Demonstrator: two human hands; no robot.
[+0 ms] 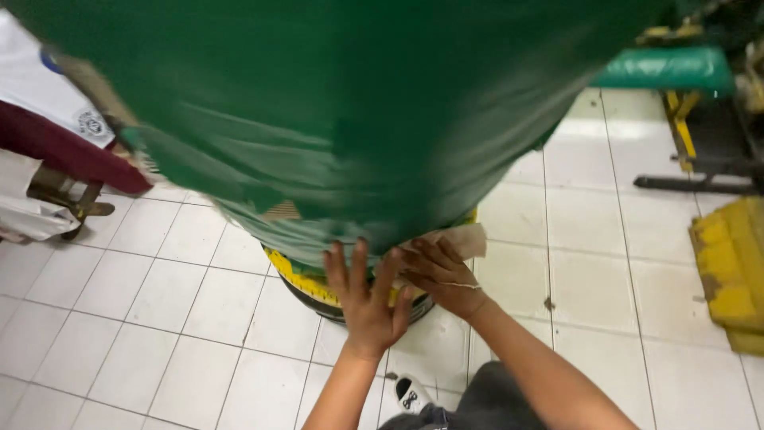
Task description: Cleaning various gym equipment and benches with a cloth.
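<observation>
Both hands at the foot of a green roll

Left hand [368,299], fingers spread wide, presses flat on the green sheet [342,119] wrapping the upright roll; right hand [440,275] pinches a pale paper scrap [465,239] at its lower edge, above the yellow-black base [306,285] on the tiled floor [159,302].

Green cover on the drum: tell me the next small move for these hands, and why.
Probably tug the hem of the green cover a little further down. Both the left hand and the right hand sit at its lower edge, and the yellow band and black base rim below are not yet covered.
</observation>
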